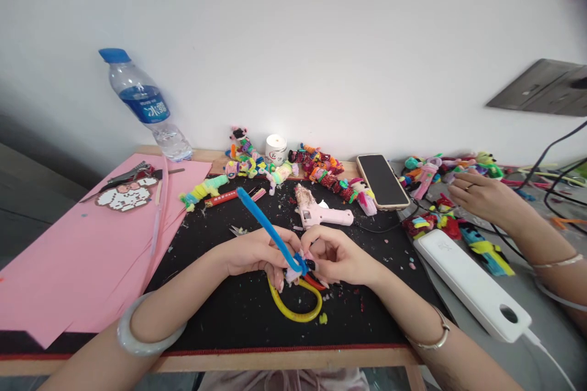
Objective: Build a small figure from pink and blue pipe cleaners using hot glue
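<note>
Above the black mat [220, 324], my left hand [257, 252] and my right hand [342, 256] meet over a small pipe-cleaner figure [294, 274] with pale and pink parts. A blue pipe cleaner [268, 226] is wound round it, its long free end slanting up to the left. The fingers of both hands are closed on this piece, which they partly hide. Just below my fingers lies a yellow loop [298, 319], with a red-orange part beside it. Behind my right hand rests a pink hot glue gun [323, 212].
Several pipe-cleaner figures [330, 177], a white cup [276, 148] and a phone [384, 181] stand or lie along the wall. Pink paper [92, 244] and a water bottle [147, 104] are at left. At right are a white power bank [472, 284] and another person's hand [481, 195].
</note>
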The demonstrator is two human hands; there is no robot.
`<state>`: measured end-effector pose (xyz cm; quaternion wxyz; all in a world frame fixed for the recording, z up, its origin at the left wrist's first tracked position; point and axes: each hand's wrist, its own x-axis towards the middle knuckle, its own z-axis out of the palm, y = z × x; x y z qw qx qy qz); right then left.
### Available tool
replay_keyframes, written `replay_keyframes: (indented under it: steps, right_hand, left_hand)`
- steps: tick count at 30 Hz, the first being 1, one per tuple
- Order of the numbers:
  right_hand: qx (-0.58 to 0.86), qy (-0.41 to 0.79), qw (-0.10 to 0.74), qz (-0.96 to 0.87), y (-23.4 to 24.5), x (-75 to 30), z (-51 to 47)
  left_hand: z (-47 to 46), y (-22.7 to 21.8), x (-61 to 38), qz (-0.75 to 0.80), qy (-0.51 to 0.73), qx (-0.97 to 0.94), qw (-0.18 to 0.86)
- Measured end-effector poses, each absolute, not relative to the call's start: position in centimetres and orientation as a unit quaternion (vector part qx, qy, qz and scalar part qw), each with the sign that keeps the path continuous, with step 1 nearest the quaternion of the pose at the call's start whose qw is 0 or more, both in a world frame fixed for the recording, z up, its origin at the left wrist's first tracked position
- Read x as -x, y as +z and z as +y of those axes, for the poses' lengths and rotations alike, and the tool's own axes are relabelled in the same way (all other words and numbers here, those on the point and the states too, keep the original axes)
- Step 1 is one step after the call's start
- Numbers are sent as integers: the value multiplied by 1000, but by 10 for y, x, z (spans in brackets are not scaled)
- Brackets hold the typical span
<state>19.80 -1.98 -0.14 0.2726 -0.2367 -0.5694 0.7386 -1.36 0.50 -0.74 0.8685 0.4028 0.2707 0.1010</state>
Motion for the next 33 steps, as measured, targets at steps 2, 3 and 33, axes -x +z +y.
replay_keyframes:
  steps: [2, 3, 33]
  right_hand:
    - [239, 737, 274, -570, -2, -198, -20]
    - [240, 737, 274, -570, -2, -198, -20]
    - [268, 701, 311, -583, 0, -197, -20]
  left_hand:
    - [5, -7, 14, 275, 101, -399, 869]
    - [5, -7, 14, 276, 101, -399, 869]
    - [5, -11, 15, 250, 171, -368, 879]
